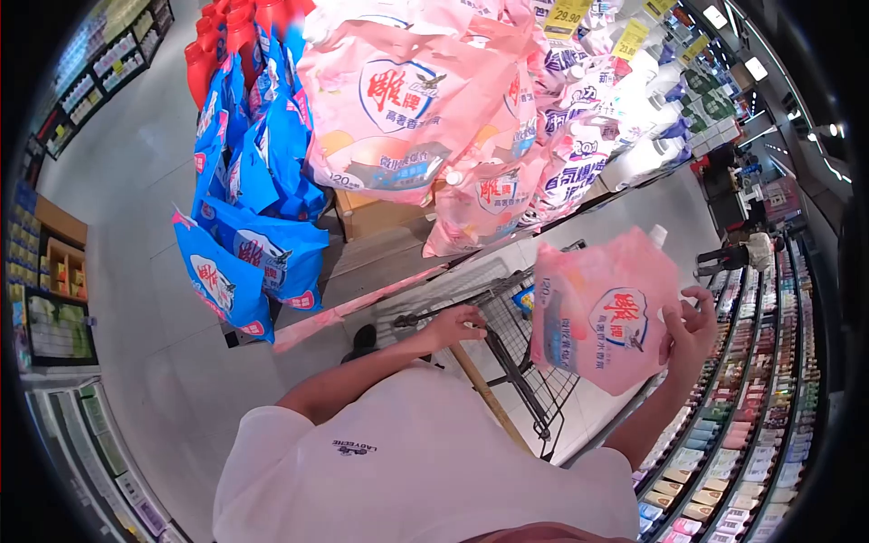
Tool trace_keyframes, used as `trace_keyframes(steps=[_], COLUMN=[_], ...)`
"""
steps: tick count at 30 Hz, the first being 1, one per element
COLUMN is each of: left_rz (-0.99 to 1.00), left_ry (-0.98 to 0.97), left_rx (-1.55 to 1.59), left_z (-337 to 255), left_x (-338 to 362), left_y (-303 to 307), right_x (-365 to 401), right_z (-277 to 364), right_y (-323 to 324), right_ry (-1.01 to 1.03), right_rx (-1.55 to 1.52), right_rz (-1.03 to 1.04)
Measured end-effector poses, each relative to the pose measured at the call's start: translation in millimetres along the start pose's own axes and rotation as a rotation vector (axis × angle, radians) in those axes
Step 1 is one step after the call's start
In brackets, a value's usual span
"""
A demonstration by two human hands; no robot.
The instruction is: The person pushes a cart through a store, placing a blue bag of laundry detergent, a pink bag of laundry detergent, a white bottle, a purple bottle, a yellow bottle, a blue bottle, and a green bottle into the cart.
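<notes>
My right hand (689,328) grips the edge of a pink laundry detergent refill pouch (605,312) with a white spout cap. The pouch is tilted on its side in front of the shopping cart's wire basket (554,398), covering part of it. My left hand (455,327) is near the cart's bar (490,395), with fingers loosely bent and apart and nothing visible in them. Similar large pink pouches (398,109) and a smaller pink pouch (484,204) stand on the display ahead.
Blue bags (262,249) stand at the display's left, with red bottles (240,41) behind. White-and-purple pouches (575,158) fill its right side beneath yellow price tags (568,16). Shelves of bottles (724,425) line the right. Another person (747,253) stands farther down the aisle.
</notes>
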State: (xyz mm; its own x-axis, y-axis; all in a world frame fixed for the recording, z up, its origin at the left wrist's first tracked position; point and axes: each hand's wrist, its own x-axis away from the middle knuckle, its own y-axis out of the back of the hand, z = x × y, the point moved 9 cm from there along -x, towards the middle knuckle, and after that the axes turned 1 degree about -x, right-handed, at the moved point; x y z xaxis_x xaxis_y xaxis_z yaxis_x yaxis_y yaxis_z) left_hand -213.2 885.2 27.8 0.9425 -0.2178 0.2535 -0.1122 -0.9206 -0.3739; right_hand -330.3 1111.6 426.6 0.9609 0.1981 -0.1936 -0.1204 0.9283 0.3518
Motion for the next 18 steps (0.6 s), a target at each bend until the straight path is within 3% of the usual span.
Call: trace_keyframes(steps=[2,3,4,7,11,16,18], left_rz=[-0.167,-0.194,-0.207,-0.175,-0.317,-0.324,-0.451], left_ry=[-0.071,0.015,0.01,-0.184,-0.195,-0.23,-0.25], left_rx=[-0.028,0.213,0.214,0.604,0.644,0.814,0.868], left_z=[-11,-8,-18,-42,-40,4,12], left_x=[9,17,27,51,76,79,84], left_y=[26,34,38,54,84,110,127], right_x=[-2,-5,-6,-10,-6,-9,-14], right_z=[11,16,20,31,44,45,40], right_y=[-40,-63,-86,-154,-242,-320,-344], right_ry=[0.001,0.015,0.029,0.06,0.185,0.198,0.241], right_rx=[-0.026,-0.048,-0.07,-0.11,-0.018,0.009,0.029], right_rz=[0.066,0.134,0.201,0.355,0.603,0.717,0.733])
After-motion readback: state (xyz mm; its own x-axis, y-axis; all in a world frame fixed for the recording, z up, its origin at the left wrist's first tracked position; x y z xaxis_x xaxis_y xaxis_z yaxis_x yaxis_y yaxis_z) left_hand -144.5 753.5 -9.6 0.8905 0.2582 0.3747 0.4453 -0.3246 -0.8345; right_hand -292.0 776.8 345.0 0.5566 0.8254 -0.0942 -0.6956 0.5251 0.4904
